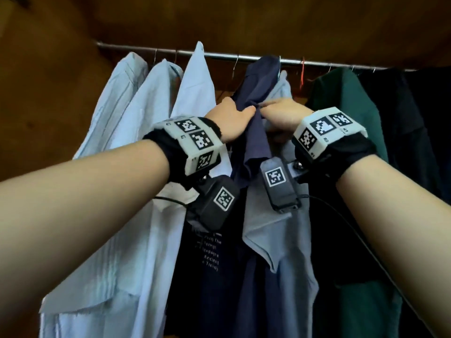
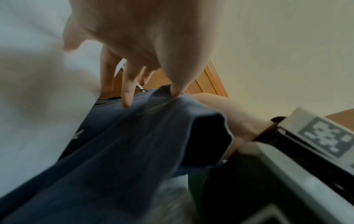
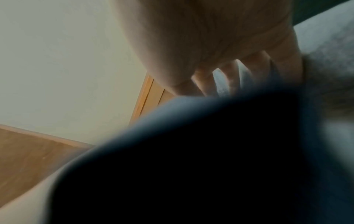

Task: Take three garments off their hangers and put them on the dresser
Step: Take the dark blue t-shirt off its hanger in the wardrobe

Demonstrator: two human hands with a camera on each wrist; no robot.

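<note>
The wardrobe (image 1: 61, 69) held a metal rail (image 1: 219, 55) w/ garments on wire hangers: from the left, three pale blue shirts (image 1: 136, 113), a navy tee (image 1: 256, 98), a grey-blue polo (image 1: 280, 240) just behind it, a green top (image 1: 341, 113), then dark clothes (image 1: 402, 118) at far right. Navy tee hung mid-rail, shoulder bunched up between both hands; printed white text showed lower down, too small to read. Left hand (image 1: 230, 120) lay on the tee's left shoulder, thumb pressed into the fold, fingers (image 2: 126, 91) fairly straight and slightly spread per the left wrist view, tips on the cloth. Right hand (image 1: 280, 115) met it from the right, thumb and forefinger pinching the same fold; the other fingers (image 3: 231, 78) reached down behind the fabric, how far curled I couldn't tell, the right wrist view being blurred and half blocked by dark cloth. Both wrists wore marker-tagged camera units w/ cables. Wardrobe interior was dark brown wood; wrist views showed a cream wall (image 2: 287, 45) and light wood trim (image 2: 212, 78).
</note>
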